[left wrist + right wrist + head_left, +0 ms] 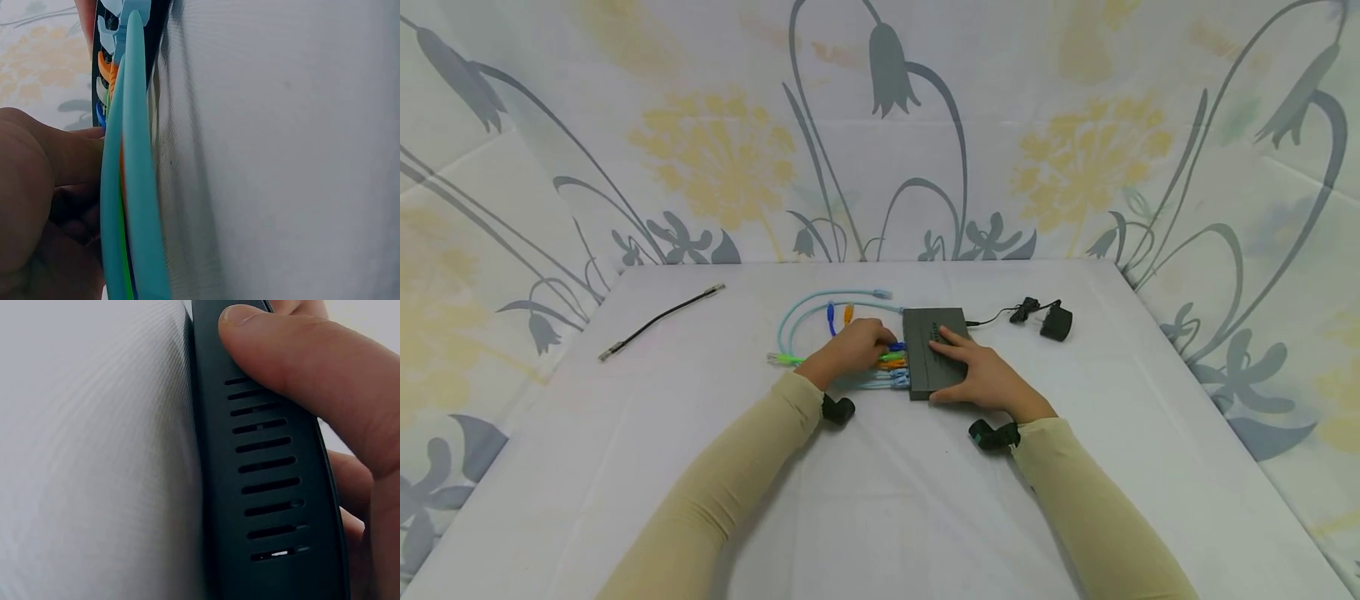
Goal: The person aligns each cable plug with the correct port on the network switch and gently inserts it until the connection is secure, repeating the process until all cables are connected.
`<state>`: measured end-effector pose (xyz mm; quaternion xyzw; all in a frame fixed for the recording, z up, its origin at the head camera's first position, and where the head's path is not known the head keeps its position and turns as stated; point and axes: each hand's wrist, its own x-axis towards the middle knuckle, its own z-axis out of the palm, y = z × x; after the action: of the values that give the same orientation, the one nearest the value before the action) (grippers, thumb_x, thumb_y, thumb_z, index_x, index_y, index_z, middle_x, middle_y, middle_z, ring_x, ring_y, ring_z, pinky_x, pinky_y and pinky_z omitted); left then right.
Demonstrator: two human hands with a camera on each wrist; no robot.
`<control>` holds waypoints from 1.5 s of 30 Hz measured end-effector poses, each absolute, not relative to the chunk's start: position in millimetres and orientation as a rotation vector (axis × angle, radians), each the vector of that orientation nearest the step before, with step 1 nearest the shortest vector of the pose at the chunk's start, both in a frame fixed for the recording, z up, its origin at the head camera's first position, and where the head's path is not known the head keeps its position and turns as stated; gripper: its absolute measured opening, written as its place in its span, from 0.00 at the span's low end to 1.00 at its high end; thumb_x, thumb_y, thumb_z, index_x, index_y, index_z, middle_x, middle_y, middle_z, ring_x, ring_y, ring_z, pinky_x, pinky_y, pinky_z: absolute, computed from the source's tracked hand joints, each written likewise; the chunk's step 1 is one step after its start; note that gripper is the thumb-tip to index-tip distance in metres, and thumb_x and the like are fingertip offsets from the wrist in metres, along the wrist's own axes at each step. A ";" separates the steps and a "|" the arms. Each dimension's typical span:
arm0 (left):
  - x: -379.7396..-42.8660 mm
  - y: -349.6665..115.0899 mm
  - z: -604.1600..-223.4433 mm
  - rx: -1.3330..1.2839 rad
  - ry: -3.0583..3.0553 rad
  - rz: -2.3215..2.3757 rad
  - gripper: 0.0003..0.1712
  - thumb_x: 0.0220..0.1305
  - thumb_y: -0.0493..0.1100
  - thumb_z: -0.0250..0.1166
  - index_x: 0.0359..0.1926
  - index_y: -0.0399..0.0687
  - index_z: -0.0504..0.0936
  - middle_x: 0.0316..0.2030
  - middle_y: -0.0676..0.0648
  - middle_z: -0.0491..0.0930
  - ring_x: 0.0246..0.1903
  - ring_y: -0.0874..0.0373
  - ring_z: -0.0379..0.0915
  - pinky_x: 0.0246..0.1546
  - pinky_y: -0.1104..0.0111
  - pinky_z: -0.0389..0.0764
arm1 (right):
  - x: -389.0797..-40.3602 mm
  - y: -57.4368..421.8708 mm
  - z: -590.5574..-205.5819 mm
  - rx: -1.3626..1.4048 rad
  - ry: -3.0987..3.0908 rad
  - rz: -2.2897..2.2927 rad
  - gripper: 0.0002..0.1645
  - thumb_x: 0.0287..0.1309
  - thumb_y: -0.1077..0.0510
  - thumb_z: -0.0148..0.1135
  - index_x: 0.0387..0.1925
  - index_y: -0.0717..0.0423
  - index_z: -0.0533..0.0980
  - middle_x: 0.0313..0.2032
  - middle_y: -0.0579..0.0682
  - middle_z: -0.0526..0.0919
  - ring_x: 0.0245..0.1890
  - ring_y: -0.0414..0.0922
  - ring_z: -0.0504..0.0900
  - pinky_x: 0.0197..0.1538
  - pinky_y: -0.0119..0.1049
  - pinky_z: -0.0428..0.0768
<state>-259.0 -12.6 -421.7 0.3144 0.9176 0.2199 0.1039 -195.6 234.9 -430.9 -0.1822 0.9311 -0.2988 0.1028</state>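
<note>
A dark grey network switch point(921, 337) lies flat on the table, cables running into the ports on its left side. At those ports my left hand point(850, 348) pinches a blue network cable point(897, 346) by its plug end; the palm hides part of the cable. Orange plugs point(892, 364), a green cable point(786, 359) and light blue plugs point(899, 379) sit beside it. My right hand point(988, 379) grips the switch, fingers spread over its top. In the right wrist view, the thumb point(275, 347) presses the vented side point(269, 465).
A short black cable point(662, 317) lies apart at the left. Behind my left hand are a looped light blue cable point(790, 321) and loose blue point(831, 320) and orange point(848, 314) cable ends. The black power adapter point(1056, 322) lies right of the switch, its cord running into it.
</note>
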 end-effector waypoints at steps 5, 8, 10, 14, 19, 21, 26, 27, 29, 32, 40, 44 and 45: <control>-257.7 -14.4 -420.9 0.912 2.701 0.649 0.17 0.70 0.36 0.54 0.55 0.42 0.82 0.46 0.43 0.80 0.44 0.53 0.77 0.50 0.61 0.79 | -194.7 231.6 -429.3 -0.535 2.750 -0.864 0.58 0.41 0.32 0.73 0.72 0.39 0.60 0.77 0.42 0.47 0.75 0.60 0.49 0.69 0.62 0.60; -257.5 -15.6 -420.7 0.916 2.704 0.648 0.17 0.70 0.36 0.54 0.55 0.42 0.82 0.46 0.43 0.80 0.44 0.53 0.77 0.50 0.61 0.79 | -195.5 230.8 -429.9 -0.533 2.748 -0.858 0.58 0.41 0.31 0.73 0.72 0.39 0.60 0.77 0.42 0.46 0.75 0.59 0.49 0.70 0.61 0.59; -257.6 -15.8 -420.3 0.925 2.706 0.648 0.17 0.70 0.36 0.54 0.55 0.42 0.82 0.46 0.43 0.81 0.44 0.53 0.77 0.50 0.61 0.79 | -195.9 231.1 -430.6 -0.532 2.749 -0.857 0.58 0.41 0.31 0.73 0.72 0.38 0.59 0.77 0.41 0.46 0.75 0.59 0.49 0.70 0.61 0.59; -257.6 -15.5 -420.8 0.934 2.709 0.644 0.16 0.70 0.36 0.54 0.55 0.42 0.82 0.45 0.43 0.81 0.43 0.53 0.77 0.49 0.61 0.79 | -195.7 233.6 -432.0 -0.540 2.749 -0.862 0.58 0.41 0.30 0.72 0.73 0.37 0.59 0.77 0.41 0.46 0.75 0.59 0.48 0.69 0.62 0.59; -257.2 -14.9 -421.9 0.933 2.706 0.653 0.17 0.70 0.36 0.54 0.55 0.42 0.82 0.46 0.43 0.81 0.43 0.54 0.76 0.49 0.62 0.79 | -195.6 236.9 -434.2 -0.564 2.750 -0.866 0.58 0.41 0.29 0.71 0.73 0.35 0.58 0.77 0.39 0.45 0.76 0.58 0.47 0.69 0.62 0.59; -257.1 -14.7 -422.2 0.935 2.706 0.654 0.17 0.70 0.36 0.54 0.55 0.41 0.82 0.46 0.43 0.81 0.44 0.54 0.77 0.50 0.62 0.79 | -195.5 238.0 -434.8 -0.568 2.750 -0.870 0.58 0.41 0.29 0.71 0.73 0.34 0.58 0.77 0.38 0.45 0.76 0.58 0.47 0.69 0.62 0.59; -256.0 -14.6 -421.9 0.917 2.704 0.649 0.16 0.70 0.37 0.55 0.55 0.41 0.82 0.47 0.43 0.81 0.46 0.53 0.77 0.51 0.61 0.79 | -195.1 239.8 -436.1 -0.578 2.745 -0.863 0.57 0.42 0.28 0.70 0.73 0.34 0.57 0.77 0.38 0.45 0.76 0.58 0.46 0.69 0.62 0.58; -255.7 -14.6 -421.8 0.914 2.704 0.646 0.16 0.70 0.37 0.55 0.55 0.41 0.81 0.47 0.43 0.81 0.46 0.53 0.77 0.51 0.61 0.79 | -195.0 240.0 -436.3 -0.580 2.745 -0.861 0.57 0.42 0.28 0.70 0.73 0.34 0.57 0.77 0.38 0.45 0.76 0.59 0.46 0.69 0.62 0.58; -255.4 -14.7 -421.5 0.905 2.704 0.645 0.16 0.71 0.37 0.55 0.55 0.41 0.81 0.48 0.43 0.81 0.46 0.53 0.77 0.52 0.61 0.78 | -195.0 240.3 -436.5 -0.586 2.749 -0.858 0.57 0.42 0.28 0.70 0.73 0.34 0.57 0.77 0.38 0.45 0.76 0.59 0.47 0.69 0.62 0.59; -255.1 -14.8 -420.8 0.893 2.703 0.643 0.17 0.71 0.38 0.55 0.56 0.41 0.81 0.49 0.43 0.81 0.48 0.53 0.77 0.53 0.61 0.78 | -195.3 240.7 -437.0 -0.591 2.755 -0.859 0.57 0.41 0.28 0.70 0.73 0.34 0.58 0.77 0.39 0.45 0.76 0.59 0.47 0.69 0.62 0.59; -255.5 -18.3 -419.4 0.874 2.700 0.633 0.16 0.72 0.39 0.55 0.56 0.43 0.81 0.52 0.44 0.80 0.53 0.52 0.76 0.56 0.61 0.77 | -197.1 241.4 -438.2 -0.604 2.754 -0.874 0.58 0.41 0.27 0.70 0.73 0.33 0.58 0.77 0.37 0.45 0.76 0.59 0.47 0.69 0.62 0.59; -256.6 -23.0 -419.5 0.892 2.706 0.628 0.16 0.71 0.39 0.55 0.55 0.43 0.82 0.52 0.44 0.81 0.53 0.51 0.76 0.57 0.60 0.77 | -197.2 242.0 -437.9 -0.606 2.751 -0.878 0.58 0.41 0.27 0.70 0.73 0.33 0.57 0.77 0.37 0.45 0.76 0.58 0.47 0.69 0.62 0.59; -256.9 -24.2 -419.3 0.896 2.707 0.632 0.16 0.71 0.39 0.55 0.54 0.42 0.82 0.51 0.44 0.81 0.53 0.51 0.76 0.56 0.60 0.77 | -197.1 242.1 -437.6 -0.607 2.749 -0.879 0.58 0.41 0.27 0.70 0.73 0.33 0.57 0.77 0.37 0.45 0.76 0.58 0.47 0.69 0.62 0.59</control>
<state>-256.9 -24.2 -419.3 0.3049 0.9212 0.2152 0.1104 -197.1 242.1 -437.6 -0.2048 0.9278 -0.2967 0.0958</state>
